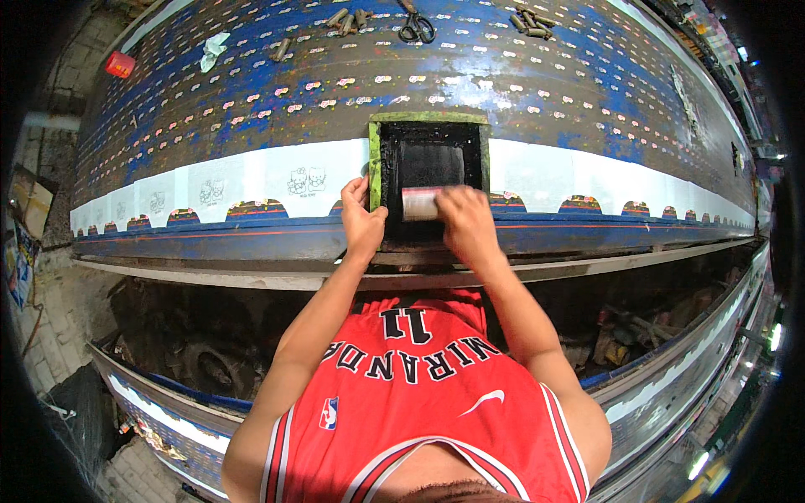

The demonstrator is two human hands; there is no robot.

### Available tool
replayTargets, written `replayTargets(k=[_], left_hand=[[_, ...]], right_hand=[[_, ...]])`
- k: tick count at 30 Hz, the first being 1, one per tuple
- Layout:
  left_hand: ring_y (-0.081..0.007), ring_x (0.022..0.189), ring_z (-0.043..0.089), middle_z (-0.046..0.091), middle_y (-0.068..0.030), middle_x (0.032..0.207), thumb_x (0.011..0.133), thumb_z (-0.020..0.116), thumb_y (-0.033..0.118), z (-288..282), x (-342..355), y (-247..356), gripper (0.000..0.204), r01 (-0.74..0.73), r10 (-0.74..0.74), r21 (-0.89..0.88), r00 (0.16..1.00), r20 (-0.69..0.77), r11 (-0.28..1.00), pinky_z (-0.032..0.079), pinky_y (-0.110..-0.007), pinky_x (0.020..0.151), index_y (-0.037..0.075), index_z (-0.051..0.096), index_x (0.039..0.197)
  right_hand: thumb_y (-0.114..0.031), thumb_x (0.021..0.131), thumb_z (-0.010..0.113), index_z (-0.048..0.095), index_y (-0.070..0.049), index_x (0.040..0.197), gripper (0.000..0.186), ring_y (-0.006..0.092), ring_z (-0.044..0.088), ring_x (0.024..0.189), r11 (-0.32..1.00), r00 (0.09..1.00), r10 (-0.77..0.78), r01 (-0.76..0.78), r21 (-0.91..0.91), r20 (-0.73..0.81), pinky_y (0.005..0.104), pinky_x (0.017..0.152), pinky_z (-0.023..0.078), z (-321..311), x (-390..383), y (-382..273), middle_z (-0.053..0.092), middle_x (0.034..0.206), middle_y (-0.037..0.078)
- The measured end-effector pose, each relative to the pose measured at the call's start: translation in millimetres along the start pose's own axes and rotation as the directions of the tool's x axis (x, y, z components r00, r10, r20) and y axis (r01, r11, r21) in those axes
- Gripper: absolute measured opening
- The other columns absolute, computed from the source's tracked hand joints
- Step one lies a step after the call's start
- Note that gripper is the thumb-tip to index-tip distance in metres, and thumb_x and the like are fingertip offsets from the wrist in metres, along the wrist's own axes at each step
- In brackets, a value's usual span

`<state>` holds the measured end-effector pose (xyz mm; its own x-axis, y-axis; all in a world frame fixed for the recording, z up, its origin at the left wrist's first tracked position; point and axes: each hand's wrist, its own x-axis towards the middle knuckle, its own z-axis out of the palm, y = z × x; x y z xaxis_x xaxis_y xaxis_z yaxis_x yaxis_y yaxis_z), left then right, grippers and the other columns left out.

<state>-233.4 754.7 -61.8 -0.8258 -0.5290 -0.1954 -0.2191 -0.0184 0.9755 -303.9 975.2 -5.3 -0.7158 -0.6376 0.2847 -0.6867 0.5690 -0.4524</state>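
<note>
Scissors [417, 28] (far side) beyond screen frame [375, 168], both hands on it.

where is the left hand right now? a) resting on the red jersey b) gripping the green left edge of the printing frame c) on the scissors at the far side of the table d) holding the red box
b: the left hand grips the green left edge of the printing frame, while the right hand holds the squeegee inside it.

A sleeveless red jersey [419, 394] — white-and-black trim, dark lettering (white-edged) — leaves both arms bare.
</note>
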Motion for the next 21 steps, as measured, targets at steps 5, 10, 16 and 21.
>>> replayTargets(k=[5,10,16,21], left_hand=[[-0.0303,0.140,0.056,0.055,-0.0251,0.151,0.080,0.061,-0.016,5.0,-0.7,-5.6,0.073,-0.077,0.078,0.023,0.997,-0.018,0.997,0.043,-0.041,0.121,-0.003,0.038,0.148],[-0.0317,0.151,0.046,0.048,-0.0247,0.158,0.079,0.064,-0.019,15.8,-12.4,2.8,0.076,-0.145,0.146,0.029,0.988,-0.043,0.989,0.035,-0.044,0.127,0.000,0.038,0.148],[-0.0315,0.151,0.046,0.047,-0.0225,0.160,0.079,0.065,-0.019,88.4,-35.4,-1.5,0.078,-0.206,0.205,-0.047,0.979,-0.023,0.977,0.035,-0.044,0.127,0.002,0.038,0.149],[-0.0304,0.150,0.047,0.049,-0.0203,0.159,0.079,0.064,-0.018,175.3,-54.4,-11.0,0.075,-0.195,0.194,-0.014,0.980,-0.031,0.981,0.035,-0.044,0.128,0.000,0.041,0.148]], right_hand=[[-0.001,0.076,0.073,0.067,-0.004,0.118,0.043,0.0327,0.065,0.118,0.999,0.997,0.020,-0.023,0.037,0.070,0.0475,0.102,0.049,-17.7,-37.6,-24.9,0.069,0.121,0.012],[-0.005,0.076,0.072,0.066,-0.004,0.114,0.039,0.0318,0.065,0.116,0.998,1.000,-0.008,0.006,0.070,0.029,0.0468,0.101,0.049,-33.7,-37.2,-9.3,0.070,0.118,0.012],[-0.004,0.076,0.073,0.067,-0.003,0.115,0.039,0.0319,0.065,0.115,0.999,1.000,-0.010,0.010,0.052,-0.006,0.0468,0.101,0.049,-75.5,-70.2,45.2,0.070,0.120,0.013],[0.000,0.080,0.073,0.068,-0.003,0.119,0.040,0.0320,0.066,0.116,0.998,0.999,0.023,-0.025,0.051,0.036,0.0464,0.101,0.050,-117.3,-103.6,110.5,0.071,0.121,0.013]])
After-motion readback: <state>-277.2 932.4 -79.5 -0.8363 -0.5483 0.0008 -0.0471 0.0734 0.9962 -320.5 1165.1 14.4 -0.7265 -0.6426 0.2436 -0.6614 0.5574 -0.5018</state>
